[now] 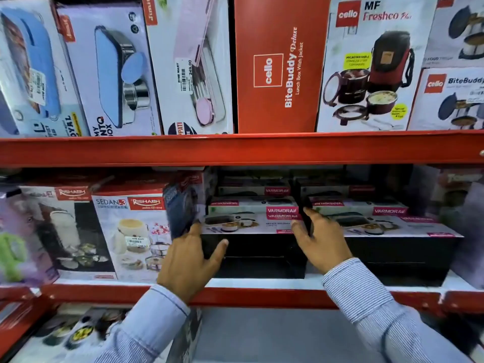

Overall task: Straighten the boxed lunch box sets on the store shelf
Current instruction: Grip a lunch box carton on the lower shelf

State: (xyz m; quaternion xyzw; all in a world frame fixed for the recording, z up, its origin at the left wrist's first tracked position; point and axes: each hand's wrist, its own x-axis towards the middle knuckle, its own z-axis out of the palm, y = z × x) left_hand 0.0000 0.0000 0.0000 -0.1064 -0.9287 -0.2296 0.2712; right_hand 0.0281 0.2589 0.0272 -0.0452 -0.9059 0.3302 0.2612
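On the middle shelf, a stack of flat Varmora lunch box sets (pixel 251 224) has black fronts and white, pink-labelled tops. My left hand (pixel 191 260) presses on the stack's left side, fingers between it and the Rishabh Sedan box (pixel 133 231). My right hand (pixel 318 239) grips its right side, fingers in the gap beside a second Varmora stack (pixel 387 226). Both hands clasp the same stack.
A red shelf rail (pixel 235 150) runs above the hands, carrying Cello BiteBuddy (pixel 277 69), Cello Freshco (pixel 372 66) and blue bento boxes (pixel 110 74). Another Rishabh box (pixel 52 231) stands at the left. A lower red rail (pixel 262 297) crosses under my wrists, with more boxes below left.
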